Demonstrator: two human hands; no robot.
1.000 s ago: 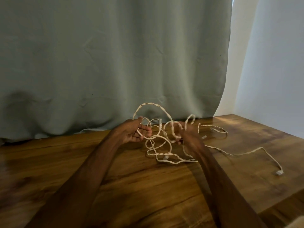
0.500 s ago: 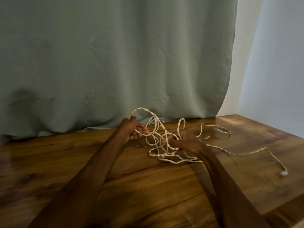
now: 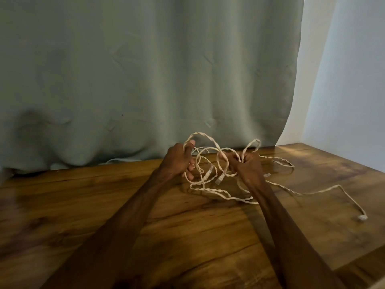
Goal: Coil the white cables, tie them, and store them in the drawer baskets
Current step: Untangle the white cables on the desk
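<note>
Our left hand (image 3: 178, 161) and right hand (image 3: 248, 164) each keep a closed grip on the cables (image 3: 209, 174), tangled mid-frame, trailing onto the surface (image 3: 125, 205); since before, the right hand has lifted its loops higher.
</note>
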